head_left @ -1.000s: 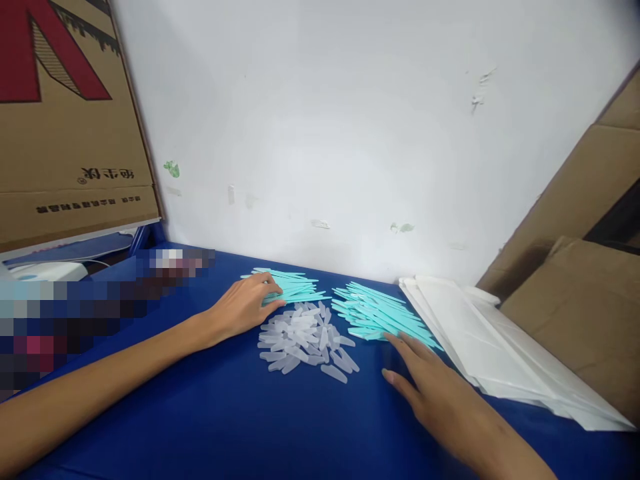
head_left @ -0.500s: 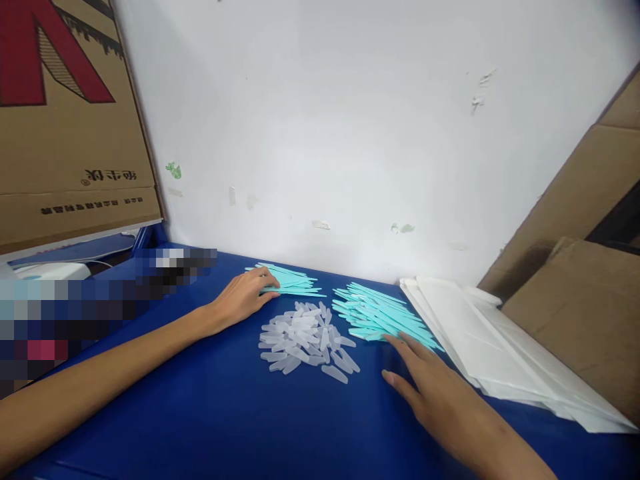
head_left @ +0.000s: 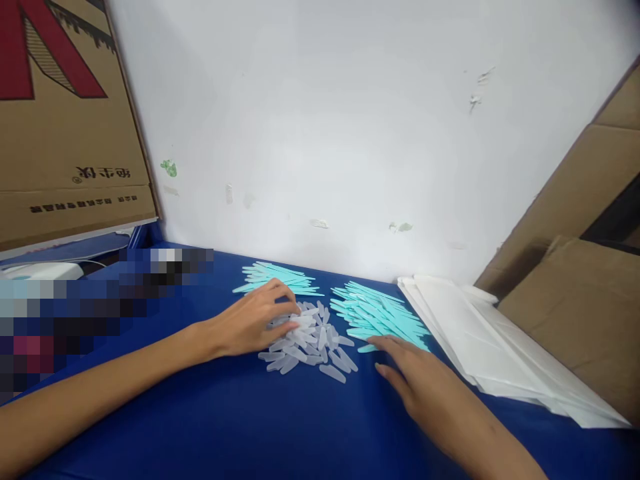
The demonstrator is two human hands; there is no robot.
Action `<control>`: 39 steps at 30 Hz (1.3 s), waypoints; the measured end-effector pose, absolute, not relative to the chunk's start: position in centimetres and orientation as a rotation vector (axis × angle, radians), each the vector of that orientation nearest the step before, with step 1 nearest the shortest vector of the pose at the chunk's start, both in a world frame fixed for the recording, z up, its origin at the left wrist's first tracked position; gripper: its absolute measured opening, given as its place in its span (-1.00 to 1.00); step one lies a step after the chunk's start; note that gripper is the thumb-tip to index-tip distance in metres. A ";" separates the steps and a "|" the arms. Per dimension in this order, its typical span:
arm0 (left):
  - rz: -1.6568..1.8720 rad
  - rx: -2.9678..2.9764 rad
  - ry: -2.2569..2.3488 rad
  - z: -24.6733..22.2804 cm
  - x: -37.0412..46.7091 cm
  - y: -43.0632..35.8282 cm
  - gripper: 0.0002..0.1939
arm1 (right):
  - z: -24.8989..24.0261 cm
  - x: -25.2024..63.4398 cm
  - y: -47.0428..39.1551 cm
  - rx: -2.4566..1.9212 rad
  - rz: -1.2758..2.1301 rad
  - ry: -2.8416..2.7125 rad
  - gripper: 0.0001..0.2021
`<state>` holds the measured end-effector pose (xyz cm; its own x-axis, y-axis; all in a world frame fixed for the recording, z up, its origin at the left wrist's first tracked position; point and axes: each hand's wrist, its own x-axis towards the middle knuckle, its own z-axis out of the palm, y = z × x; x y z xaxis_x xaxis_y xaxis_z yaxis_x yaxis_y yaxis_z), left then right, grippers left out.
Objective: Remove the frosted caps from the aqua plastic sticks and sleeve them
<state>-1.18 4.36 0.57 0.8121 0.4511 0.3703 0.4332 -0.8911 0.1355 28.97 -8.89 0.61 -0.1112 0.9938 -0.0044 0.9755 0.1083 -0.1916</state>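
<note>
Small frosted, translucent white tapered pieces (head_left: 310,343) lie in a loose heap on the blue tabletop (head_left: 300,427). My left hand (head_left: 265,317) reaches over the heap's left side, its curved fingers and thumb apart at the top pieces. Behind it a pile of slim turquoise sticks (head_left: 295,280) lies against the back of the table. A second pile of turquoise sticks (head_left: 380,310) sits to the right of the white heap. At its near edge my right hand (head_left: 400,367) rests with thumb and fingers apart, index fingertip touching a stick. Its other fingertips are partly hidden.
White flat sheets or bags (head_left: 465,333) lie stacked on the right. A cardboard box (head_left: 575,313) stands beyond them, and a large printed carton (head_left: 80,147) rises at the left. The white wall (head_left: 320,133) bounds the table's back. A blurred-out patch covers the left side.
My left hand has left the left turquoise pile and come nearer and right, onto the white heap. My right hand has shifted slightly left along the right pile's near edge.
</note>
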 end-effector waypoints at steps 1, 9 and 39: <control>0.600 2.957 0.659 0.7 -0.9 3.7 -0.75 | 0.6 29.0 -8.9 -1.984 0.225 -2.240 -0.52; 0.535 3.002 0.402 1.0 0.3 -0.1 -0.75 | 0.3 29.8 -8.9 -2.006 0.226 -2.182 -0.69; 0.996 2.912 0.404 -0.7 1.0 -0.1 -0.80 | 3.3 26.7 -9.7 -1.654 0.203 -2.184 -0.83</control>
<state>1.05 -0.11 -0.74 0.7601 0.2563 0.5971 0.2324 -0.9654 0.1185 26.65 -9.72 3.27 -0.2260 0.9490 0.2198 0.8923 0.2922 -0.3442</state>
